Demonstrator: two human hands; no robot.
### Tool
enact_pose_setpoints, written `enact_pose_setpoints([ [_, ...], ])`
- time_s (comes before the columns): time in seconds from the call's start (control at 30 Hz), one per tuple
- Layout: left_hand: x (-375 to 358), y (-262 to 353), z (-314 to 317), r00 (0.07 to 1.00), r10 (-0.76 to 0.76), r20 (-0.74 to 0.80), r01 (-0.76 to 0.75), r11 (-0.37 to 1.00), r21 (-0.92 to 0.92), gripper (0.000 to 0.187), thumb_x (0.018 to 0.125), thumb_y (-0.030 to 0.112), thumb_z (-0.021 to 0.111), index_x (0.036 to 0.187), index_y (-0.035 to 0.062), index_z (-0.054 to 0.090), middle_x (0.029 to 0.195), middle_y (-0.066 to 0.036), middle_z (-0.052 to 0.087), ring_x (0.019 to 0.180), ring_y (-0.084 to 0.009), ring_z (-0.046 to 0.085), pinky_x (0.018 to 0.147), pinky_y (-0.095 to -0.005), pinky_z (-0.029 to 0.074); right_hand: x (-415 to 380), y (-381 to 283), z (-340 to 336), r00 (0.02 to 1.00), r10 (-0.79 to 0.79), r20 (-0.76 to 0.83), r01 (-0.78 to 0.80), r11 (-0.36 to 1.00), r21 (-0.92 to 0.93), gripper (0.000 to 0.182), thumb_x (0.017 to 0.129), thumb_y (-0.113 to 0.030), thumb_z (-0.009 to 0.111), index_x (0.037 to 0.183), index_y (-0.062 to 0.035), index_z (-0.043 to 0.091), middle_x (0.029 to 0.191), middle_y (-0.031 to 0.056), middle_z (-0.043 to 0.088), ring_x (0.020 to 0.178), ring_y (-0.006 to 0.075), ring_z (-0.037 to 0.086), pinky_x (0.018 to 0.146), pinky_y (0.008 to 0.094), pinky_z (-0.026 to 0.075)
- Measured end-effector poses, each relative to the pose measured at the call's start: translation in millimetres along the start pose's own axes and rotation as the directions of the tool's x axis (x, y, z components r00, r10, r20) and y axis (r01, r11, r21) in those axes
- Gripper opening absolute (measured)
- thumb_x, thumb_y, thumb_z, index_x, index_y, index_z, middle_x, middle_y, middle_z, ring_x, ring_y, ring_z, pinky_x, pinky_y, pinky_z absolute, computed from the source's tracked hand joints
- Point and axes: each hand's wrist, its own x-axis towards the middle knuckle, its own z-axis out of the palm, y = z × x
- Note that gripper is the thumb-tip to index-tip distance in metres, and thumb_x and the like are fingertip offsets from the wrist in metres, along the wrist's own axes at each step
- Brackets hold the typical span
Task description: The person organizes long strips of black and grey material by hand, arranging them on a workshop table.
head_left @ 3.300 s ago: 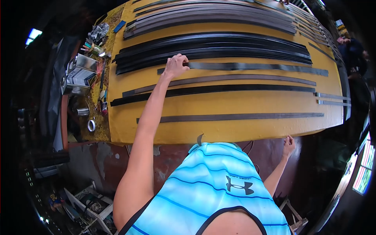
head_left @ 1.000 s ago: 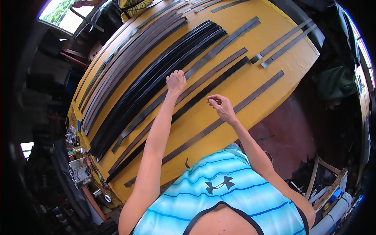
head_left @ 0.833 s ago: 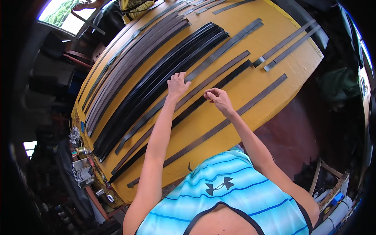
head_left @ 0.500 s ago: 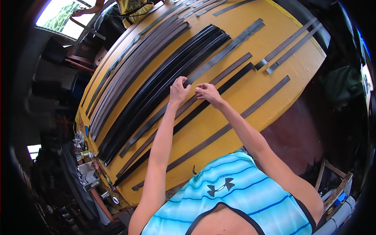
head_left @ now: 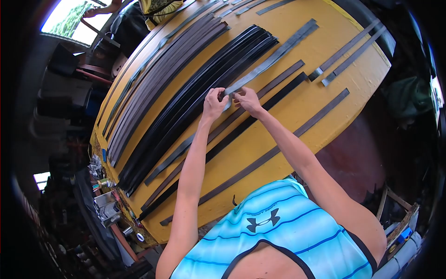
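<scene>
Since the left hand (head_left: 213,103) is pinching a long, flat, grey leathery strip (head_left: 290,45), that's probably what's holding its middle off the yellow-topped counter (head_left: 337,32); right hand (head_left: 247,100) is sitting just beside those fingers, can't tell if it's gripping too.
</scene>
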Motion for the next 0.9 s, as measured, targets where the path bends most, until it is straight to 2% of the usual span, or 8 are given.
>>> enact_pose_setpoints([
  [0.27, 6, 18, -15, 0.975, 0.152, -0.165, -0.170, 0.981, -0.097, 0.032, 0.086, 0.011, 0.075, 0.116, 0.0005, 0.067, 0.103, -0.010, 0.066, 0.088, -0.0189, 0.067, 0.080, -0.0317, 0.055, 15, 6, 9, 0.994, 0.085, -0.072, -0.085, 0.996, 0.004, 0.022, 0.095, -0.013, 0.069, 0.100, 0.0078, 0.064, 0.085, 0.0126, 0.072, 0.067, 0.0183, 0.070, 0.059, 0.0313, 0.061],
  [0.47, 7, 27, -24, 0.984, 0.085, -0.155, -0.106, 0.985, -0.136, 0.036, 0.087, 0.013, 0.075, 0.120, 0.0019, 0.065, 0.102, -0.008, 0.067, 0.090, -0.0172, 0.066, 0.083, -0.0308, 0.054, 2, -25, 4, 0.970, 0.240, -0.047, -0.244, 0.938, -0.245, 0.027, 0.095, -0.019, 0.069, 0.102, 0.0069, 0.066, 0.077, 0.0121, 0.072, 0.062, 0.0184, 0.070, 0.063, 0.0309, 0.061],
  [0.57, 4, 18, -25, 0.992, 0.080, -0.093, -0.090, 0.990, -0.105, 0.037, 0.087, 0.014, 0.076, 0.121, 0.0030, 0.065, 0.095, -0.007, 0.067, 0.086, -0.0162, 0.065, 0.081, -0.0310, 0.054, -7, -32, 0, 0.944, 0.298, 0.142, -0.286, 0.953, -0.094, 0.030, 0.096, -0.023, 0.068, 0.108, 0.0042, 0.065, 0.087, 0.0140, 0.074, 0.070, 0.0190, 0.072, 0.069, 0.0305, 0.061],
  [0.63, 0, 20, -27, 0.996, 0.068, -0.057, -0.074, 0.993, -0.092, 0.037, 0.087, 0.014, 0.077, 0.121, 0.0037, 0.065, 0.091, -0.006, 0.067, 0.084, -0.0159, 0.064, 0.079, -0.0312, 0.054, -10, -31, 2, 0.969, 0.138, 0.206, -0.205, 0.913, 0.352, 0.030, 0.097, -0.023, 0.067, 0.115, 0.0003, 0.063, 0.103, 0.0158, 0.074, 0.087, 0.0195, 0.073, 0.081, 0.0315, 0.060],
  [0.67, -1, 21, -27, 0.998, 0.062, -0.021, -0.063, 0.994, -0.088, 0.038, 0.088, 0.014, 0.078, 0.122, 0.0043, 0.065, 0.088, -0.006, 0.066, 0.081, -0.0159, 0.064, 0.077, -0.0314, 0.054, -8, -32, 0, 0.970, 0.135, 0.201, -0.201, 0.914, 0.353, 0.030, 0.097, -0.023, 0.067, 0.115, 0.0003, 0.063, 0.103, 0.0158, 0.074, 0.087, 0.0195, 0.073, 0.081, 0.0315, 0.060],
  [0.73, -4, 24, -26, 0.998, 0.062, 0.016, -0.060, 0.995, -0.083, 0.039, 0.088, 0.015, 0.079, 0.122, 0.0049, 0.065, 0.085, -0.005, 0.066, 0.078, -0.0160, 0.063, 0.075, -0.0316, 0.054, 3, -42, -5, 0.982, 0.083, 0.170, -0.172, 0.760, 0.627, 0.030, 0.097, -0.020, 0.063, 0.119, -0.0006, 0.060, 0.116, 0.0166, 0.071, 0.104, 0.0223, 0.070, 0.094, 0.0349, 0.057],
  [0.83, -10, 14, -24, 0.997, 0.040, 0.069, -0.042, 0.999, 0.026, 0.038, 0.088, 0.018, 0.080, 0.120, 0.0028, 0.065, 0.085, -0.008, 0.068, 0.076, -0.0186, 0.065, 0.074, -0.0326, 0.053, 27, -64, -36, 0.974, 0.134, 0.181, -0.225, 0.616, 0.755, 0.033, 0.094, -0.016, 0.064, 0.120, 0.0035, 0.059, 0.124, 0.0197, 0.069, 0.113, 0.0265, 0.067, 0.105, 0.0412, 0.052],
  [0.9, -13, 2, -20, 0.996, 0.027, 0.083, -0.030, 0.999, 0.031, 0.035, 0.089, 0.021, 0.080, 0.114, 0.0005, 0.067, 0.085, -0.013, 0.071, 0.076, -0.0216, 0.067, 0.073, -0.0347, 0.052, 39, -71, -54, 0.986, 0.098, 0.135, -0.167, 0.632, 0.757, 0.041, 0.095, -0.022, 0.064, 0.123, 0.0066, 0.055, 0.126, 0.0219, 0.068, 0.113, 0.0278, 0.067, 0.105, 0.0410, 0.052],
])
